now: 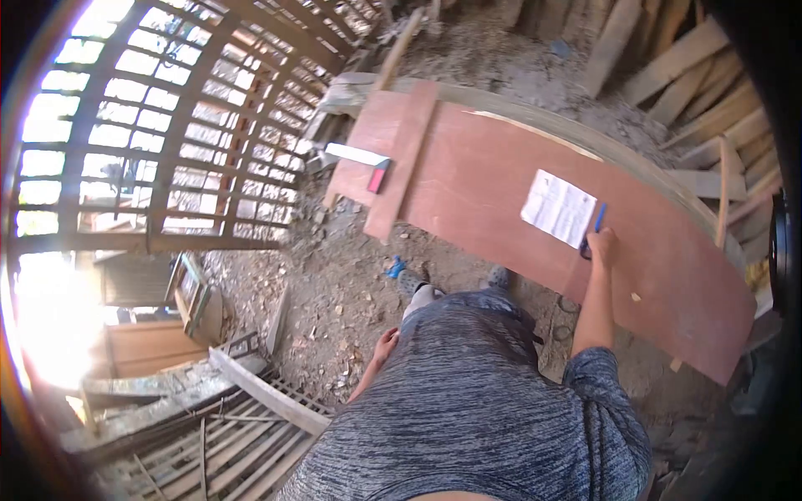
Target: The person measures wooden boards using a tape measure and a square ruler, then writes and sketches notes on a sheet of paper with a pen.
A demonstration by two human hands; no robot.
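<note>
My right hand (603,247) is closed at the near edge of the written sheet of paper (558,205), over the reddish-brown plywood board (484,179). A slim blue tool (601,217) sticks out beyond its fingers, with a dark part beside them; its exact kind is too small to tell. My left hand (386,344) hangs low beside my body, loosely bent, with nothing visible in it. Towards the board's left end, a try square (359,155) with a pale blade and red-and-black handle lies against a narrow plywood strip (403,159) laid across the board.
Beneath the board's far edge runs a long timber (535,125). Stacked planks (693,83) lean at the upper right. A slatted wooden wall (159,125) stands on the left, and a slatted frame (242,434) lies lower left. Chips litter the dirt floor (334,275).
</note>
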